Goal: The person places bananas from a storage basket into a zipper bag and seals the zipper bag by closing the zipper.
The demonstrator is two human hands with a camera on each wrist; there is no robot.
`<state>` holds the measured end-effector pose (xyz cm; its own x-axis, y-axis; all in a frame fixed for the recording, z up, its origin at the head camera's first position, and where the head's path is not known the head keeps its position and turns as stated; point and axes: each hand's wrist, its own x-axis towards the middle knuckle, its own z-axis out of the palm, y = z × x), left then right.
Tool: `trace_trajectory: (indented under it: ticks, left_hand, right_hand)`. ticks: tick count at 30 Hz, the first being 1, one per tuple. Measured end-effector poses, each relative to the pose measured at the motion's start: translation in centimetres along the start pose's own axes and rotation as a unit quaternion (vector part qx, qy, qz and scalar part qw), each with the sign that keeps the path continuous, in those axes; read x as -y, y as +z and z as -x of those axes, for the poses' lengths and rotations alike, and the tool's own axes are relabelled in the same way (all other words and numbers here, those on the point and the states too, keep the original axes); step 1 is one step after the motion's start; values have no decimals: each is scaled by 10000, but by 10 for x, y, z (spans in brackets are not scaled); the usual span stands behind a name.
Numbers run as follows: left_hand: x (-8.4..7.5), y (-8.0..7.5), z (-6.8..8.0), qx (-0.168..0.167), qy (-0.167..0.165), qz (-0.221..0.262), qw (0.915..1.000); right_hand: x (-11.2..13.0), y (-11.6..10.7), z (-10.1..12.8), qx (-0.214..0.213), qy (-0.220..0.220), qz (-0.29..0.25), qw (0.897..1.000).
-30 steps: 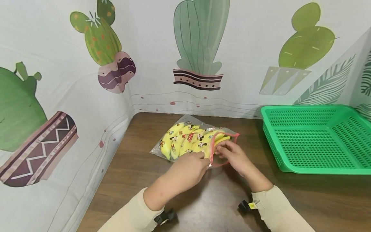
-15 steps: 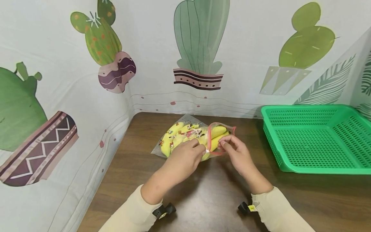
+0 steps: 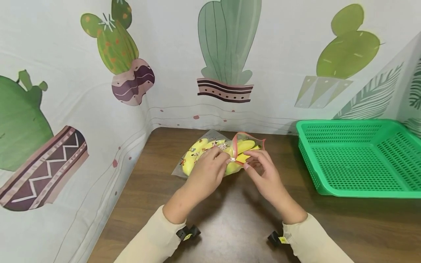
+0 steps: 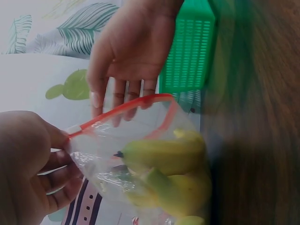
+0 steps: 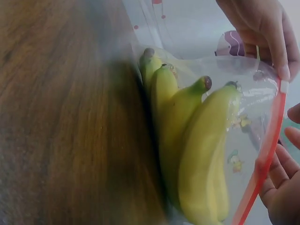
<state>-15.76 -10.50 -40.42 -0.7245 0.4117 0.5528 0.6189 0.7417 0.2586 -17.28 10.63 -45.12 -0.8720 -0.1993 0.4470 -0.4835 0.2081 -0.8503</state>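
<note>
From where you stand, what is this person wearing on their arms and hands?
Both hands, left hand and right hand, are bare. Long cream sleeves cover both arms. Small black devices with yellow tags sit at each wrist.
</note>
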Motion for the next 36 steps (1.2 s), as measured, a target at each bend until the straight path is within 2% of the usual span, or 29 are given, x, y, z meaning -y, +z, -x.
trace_trajectory:
  ticks: [5, 15, 24, 36]
  left_hand:
    - [2, 0, -3, -153, -19, 124, 9998]
    - [1, 3, -10, -347, -3, 58, 9994]
    - [4, 4, -10, -379, -372, 160, 9985]
    - [4, 8, -9, -558, -352, 89, 9978]
  right_hand:
    - [7, 4, -3, -67, -587, 426, 9973]
    - [17, 11, -15, -75, -953, 751, 9926]
    - [21, 24, -26, -51, -989, 535, 9936]
    - [18, 28, -32, -229, -988, 409, 9940]
